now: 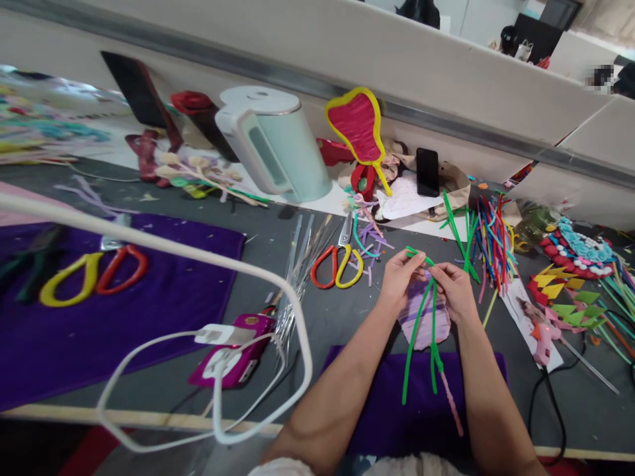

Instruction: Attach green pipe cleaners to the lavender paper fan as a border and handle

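Note:
Green fuzzy stems (418,337) hang down from between my two hands. My left hand (403,274) pinches one end of them, and my right hand (454,284) pinches them close beside it. Below my fingers lies a pink and lilac striped piece (424,317), partly covered by the stems. A pink twisted stem (451,404) joins the green ones at the bottom, over a purple cloth (397,396). To the left of my hands are scissors with red and yellow handles (350,268).
A white kettle (292,152) and a phone (427,173) stand at the back. On the right lie coloured stems (491,238) and a pink glue gun (543,334). A white looped cable (292,291) crosses the left side, near a magenta device (238,357).

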### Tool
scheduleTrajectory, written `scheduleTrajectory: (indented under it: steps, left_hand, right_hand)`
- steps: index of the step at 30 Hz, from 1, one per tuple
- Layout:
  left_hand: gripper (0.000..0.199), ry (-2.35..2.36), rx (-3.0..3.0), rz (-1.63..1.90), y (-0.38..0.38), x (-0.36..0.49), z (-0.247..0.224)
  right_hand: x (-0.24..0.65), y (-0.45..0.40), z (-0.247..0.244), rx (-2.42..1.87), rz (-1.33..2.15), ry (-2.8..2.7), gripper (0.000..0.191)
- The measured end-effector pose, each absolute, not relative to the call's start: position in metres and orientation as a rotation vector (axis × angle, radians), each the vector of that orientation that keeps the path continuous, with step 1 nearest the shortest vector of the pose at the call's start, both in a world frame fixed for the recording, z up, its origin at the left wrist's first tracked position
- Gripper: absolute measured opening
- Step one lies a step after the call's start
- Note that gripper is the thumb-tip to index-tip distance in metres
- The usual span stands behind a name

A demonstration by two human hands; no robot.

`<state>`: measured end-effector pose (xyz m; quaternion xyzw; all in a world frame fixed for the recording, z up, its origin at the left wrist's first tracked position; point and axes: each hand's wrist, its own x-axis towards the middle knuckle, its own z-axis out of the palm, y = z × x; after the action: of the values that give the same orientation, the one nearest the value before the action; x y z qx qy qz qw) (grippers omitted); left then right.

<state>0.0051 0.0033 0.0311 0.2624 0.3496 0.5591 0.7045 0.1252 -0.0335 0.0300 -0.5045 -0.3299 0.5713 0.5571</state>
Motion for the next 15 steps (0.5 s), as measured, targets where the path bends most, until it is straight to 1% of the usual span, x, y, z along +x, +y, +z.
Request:
scheduleTrajectory:
  steps: [7,15]
  left_hand:
    - [0.038,0.816,0.59,1.324,0.014,-0.009,0.03]
    - [0.037,0.814,0.775,1.296,0.01,-0.01,0.031]
  right_hand:
    - [0.132,-0.035,0.034,-1.123,1.505,-0.669,0.033]
    - [0.136,-0.034,0.038,-1.052,1.514,-0.577,0.032]
